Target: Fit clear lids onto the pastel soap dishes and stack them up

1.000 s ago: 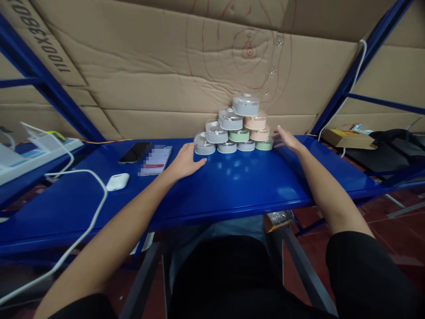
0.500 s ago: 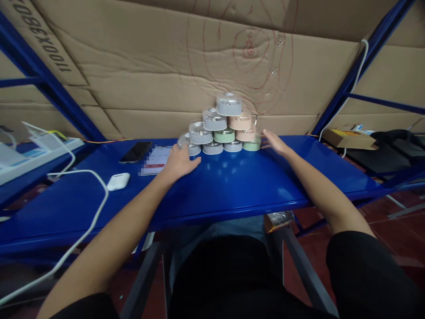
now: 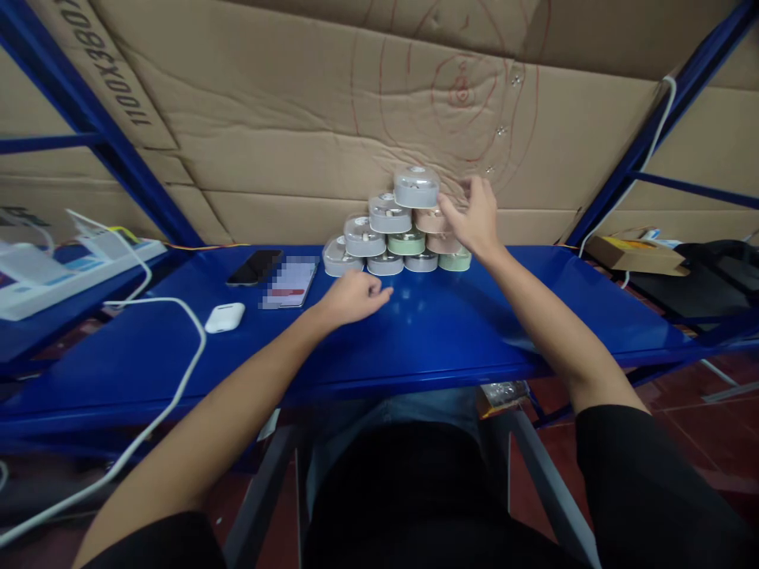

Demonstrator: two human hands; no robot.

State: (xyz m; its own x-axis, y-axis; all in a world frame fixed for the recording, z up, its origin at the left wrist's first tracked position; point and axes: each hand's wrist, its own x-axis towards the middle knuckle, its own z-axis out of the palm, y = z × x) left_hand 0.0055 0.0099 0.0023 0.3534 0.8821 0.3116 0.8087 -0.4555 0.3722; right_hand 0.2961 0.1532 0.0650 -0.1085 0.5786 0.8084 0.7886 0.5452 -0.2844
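Presently your right hand (image 3: 474, 217), thumb and fingers spread apart, is beside the grey clear-lidded case (image 3: 417, 191) topping the four-tier pyramid (image 3: 405, 243) (contact unclear). Your left hand (image 3: 354, 299), loosely curled, sits just before the bottom row (image 3: 385, 264) on the blue table (image 3: 451, 324); whether it grips anything is indiscernible.

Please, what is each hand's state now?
Left hand: fingers curled; whether fully closed or holding anything cannot be told.
Right hand: open, beside the top grey container; contact cannot be told.
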